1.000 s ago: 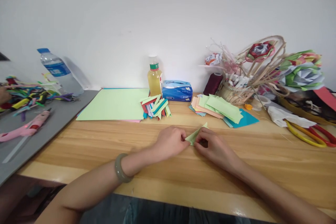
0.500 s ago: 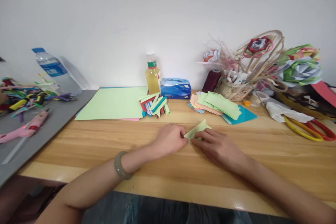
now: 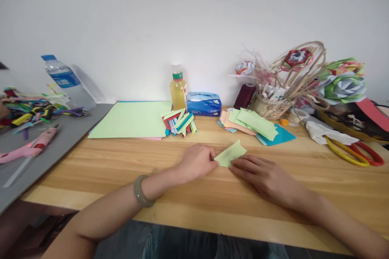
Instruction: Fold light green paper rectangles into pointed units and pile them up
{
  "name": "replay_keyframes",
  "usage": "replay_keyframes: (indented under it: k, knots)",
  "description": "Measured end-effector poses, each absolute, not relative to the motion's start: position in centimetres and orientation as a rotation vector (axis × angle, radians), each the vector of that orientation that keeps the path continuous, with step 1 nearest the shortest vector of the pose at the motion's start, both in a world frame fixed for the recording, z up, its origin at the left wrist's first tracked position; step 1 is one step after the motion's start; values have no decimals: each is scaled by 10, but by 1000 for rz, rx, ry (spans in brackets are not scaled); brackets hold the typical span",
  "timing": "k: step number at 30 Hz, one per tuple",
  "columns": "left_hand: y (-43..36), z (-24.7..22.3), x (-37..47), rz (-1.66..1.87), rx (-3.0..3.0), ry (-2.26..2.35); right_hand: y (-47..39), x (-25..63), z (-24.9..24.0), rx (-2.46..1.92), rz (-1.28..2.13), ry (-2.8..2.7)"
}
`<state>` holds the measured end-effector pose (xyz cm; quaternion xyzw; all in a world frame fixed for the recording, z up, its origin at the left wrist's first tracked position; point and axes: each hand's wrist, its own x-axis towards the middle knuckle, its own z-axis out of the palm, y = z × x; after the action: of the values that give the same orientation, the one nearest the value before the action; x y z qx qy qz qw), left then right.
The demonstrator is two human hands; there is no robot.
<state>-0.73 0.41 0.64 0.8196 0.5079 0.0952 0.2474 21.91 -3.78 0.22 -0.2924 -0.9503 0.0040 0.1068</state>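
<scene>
A small light green paper (image 3: 231, 154), folded, lies on the wooden table between my two hands. My left hand (image 3: 199, 162), with a bracelet at the wrist, is closed and pinches the paper's lower left corner. Along the paper's lower right edge rest the fingertips of my right hand (image 3: 263, 176), its fingers stretched out and close to flat on the table. Beyond the hands are a bundle of folded coloured strips (image 3: 180, 122) and a fanned stack of small green and orange papers (image 3: 255, 123).
Large green sheets (image 3: 130, 121), a juice bottle (image 3: 178, 91) and a blue tissue pack (image 3: 204, 104) stand or lie behind. Scissors (image 3: 352, 154) and paper flowers (image 3: 343, 85) are right. A pink glue gun (image 3: 33, 147) and a water bottle (image 3: 68, 83) are left.
My right hand has slid right and down along the paper, its fingers now straighter, and more of the paper shows. My left hand stays at the corner.
</scene>
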Motion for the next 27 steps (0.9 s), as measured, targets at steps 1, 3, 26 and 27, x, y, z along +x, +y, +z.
replay_keyframes:
  k: [1,3,26,27]
  knots:
    - [3,7,-8,285,2250,1401,-40,218,2,-910,-10,-2783]
    - [-1,9,-8,355,2317,1458,-47,212,1,-1068,-72,-2739]
    - [-4,8,-26,158,3043,706,-12,190,14,-1782,601,-2285]
    - [-2,9,-26,157,3047,697,-12,189,13,-1782,612,-2263]
